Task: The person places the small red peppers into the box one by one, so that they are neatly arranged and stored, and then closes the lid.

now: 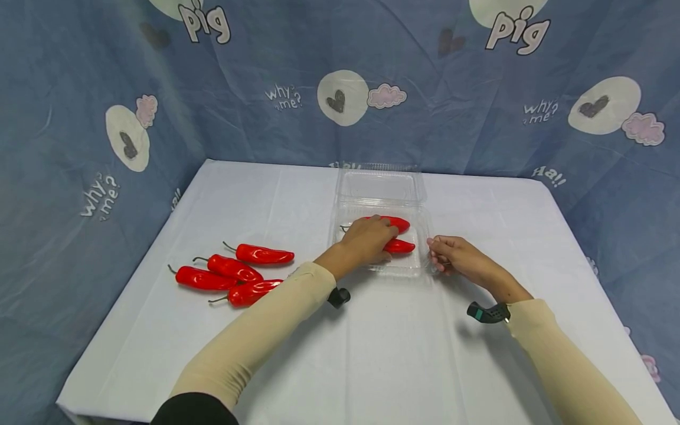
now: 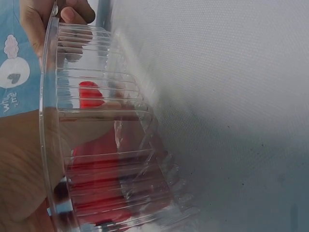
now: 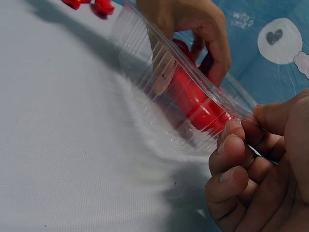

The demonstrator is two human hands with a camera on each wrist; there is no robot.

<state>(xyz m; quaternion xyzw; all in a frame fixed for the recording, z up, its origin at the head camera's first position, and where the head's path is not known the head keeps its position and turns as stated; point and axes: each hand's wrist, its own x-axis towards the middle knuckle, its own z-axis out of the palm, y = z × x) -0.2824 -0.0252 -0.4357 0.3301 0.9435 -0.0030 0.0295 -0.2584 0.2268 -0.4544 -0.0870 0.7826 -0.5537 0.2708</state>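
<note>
Nearest the camera, a black sleeve end shows below the cream left sleeve, which runs forward to the left hand; the cream right sleeve leads up to the right hand. Beyond both hands hangs a blue printed cloth, with pale discs, hearts and lettering. Beneath them spreads a white-covered tabletop. A clear ribbed plastic container sits under the left hand and just left of the right hand, its lid opened back on the far side of the left hand.

The left hand reaches down inside, thumb on one side and bent fingers on the other, curled round the nearer pepper; how firmly it grips cannot be told. The right hand pinches the container's right rim between thumb and fingers. The farther pepper lies in the container too, partly covered by the left hand's fingers. Four loose peppers, glossy red as well, lie close together on the tabletop, left of the left hand, the closest partly hidden by the sleeve. A dark strap circles the wrist behind the right hand; a small black device shows at the left hand's wrist
</note>
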